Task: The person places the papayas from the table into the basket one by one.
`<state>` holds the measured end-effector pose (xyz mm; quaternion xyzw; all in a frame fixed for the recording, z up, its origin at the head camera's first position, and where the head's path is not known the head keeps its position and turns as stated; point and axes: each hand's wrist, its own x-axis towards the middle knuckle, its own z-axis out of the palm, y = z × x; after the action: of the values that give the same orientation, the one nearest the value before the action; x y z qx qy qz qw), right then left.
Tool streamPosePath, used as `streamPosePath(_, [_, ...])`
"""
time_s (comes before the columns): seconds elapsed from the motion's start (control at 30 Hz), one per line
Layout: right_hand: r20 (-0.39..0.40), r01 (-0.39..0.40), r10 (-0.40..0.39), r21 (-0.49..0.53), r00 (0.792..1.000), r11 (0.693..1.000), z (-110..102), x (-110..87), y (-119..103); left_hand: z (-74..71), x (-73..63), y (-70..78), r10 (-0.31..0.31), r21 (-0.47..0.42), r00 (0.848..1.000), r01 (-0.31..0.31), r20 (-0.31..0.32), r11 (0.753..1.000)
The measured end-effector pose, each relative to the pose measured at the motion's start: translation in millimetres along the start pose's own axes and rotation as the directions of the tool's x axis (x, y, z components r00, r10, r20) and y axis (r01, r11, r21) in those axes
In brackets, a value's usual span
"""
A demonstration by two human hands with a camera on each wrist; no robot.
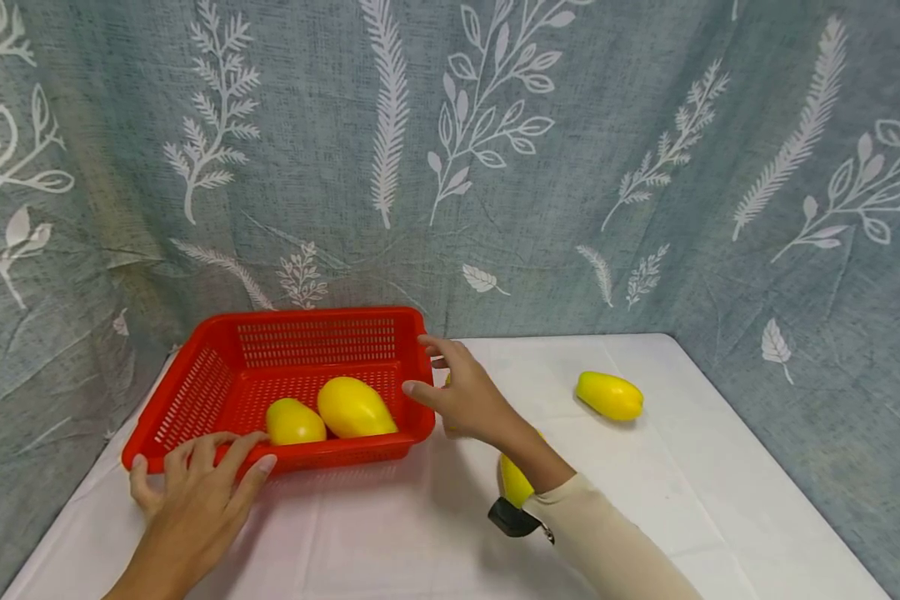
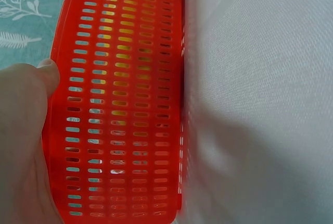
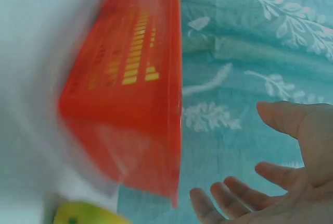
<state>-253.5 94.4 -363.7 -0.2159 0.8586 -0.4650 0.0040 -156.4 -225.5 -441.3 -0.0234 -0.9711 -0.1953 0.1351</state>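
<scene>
A red plastic basket (image 1: 270, 457) with slotted walls stands on the white table. Inside it, by the near wall, lie two yellow mango-like fruits, a smaller one (image 1: 295, 422) and a larger one (image 1: 355, 408). My left hand (image 1: 195, 483) grips the basket's near rim at the left corner, fingers over the edge; the thumb (image 2: 48, 75) shows at the rim in the left wrist view. My right hand (image 1: 465, 392) is beside the basket's right end, fingers spread and holding nothing. In the right wrist view the right hand (image 3: 291, 177) appears apart from the basket.
One yellow-green fruit (image 1: 610, 396) lies on the table to the right. Another yellow fruit (image 1: 513, 482) is partly hidden under my right forearm, and a bit of yellow shows behind my right hand. A patterned grey-green curtain (image 1: 330, 167) hangs behind the table.
</scene>
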Motion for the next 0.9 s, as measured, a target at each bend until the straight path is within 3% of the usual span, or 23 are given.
streamPosePath(0.23, [-0.088, -0.063, 0.062, -0.003, 0.994, 0.998, -30.3, -28.8, 27.9, -0.5, 0.7, 0.5, 0.002, 0.000, 1.000, -0.002, 0.002, 1.000])
streamPosePath(0.43, [-0.097, -0.103, 0.099, -0.044, 0.990, 0.994, -49.5, -52.6, 53.9, -1.0, 0.8, -0.3, 0.001, -0.002, 1.000, -0.001, 0.006, 1.000])
streamPosePath(0.67, [-0.109, -0.166, 0.158, -0.068, 0.981, 0.984, -62.6, -79.7, 78.8, -0.6, 0.7, -1.9, 0.000, -0.008, 1.000, 0.000, 0.005, 1.000])
streamPosePath(0.9, [-0.104, -0.226, 0.217, -0.087, 0.971, 0.970, -63.2, -101.4, 90.1, 0.0, 1.9, -1.6, -0.002, -0.004, 1.000, 0.002, 0.011, 1.000])
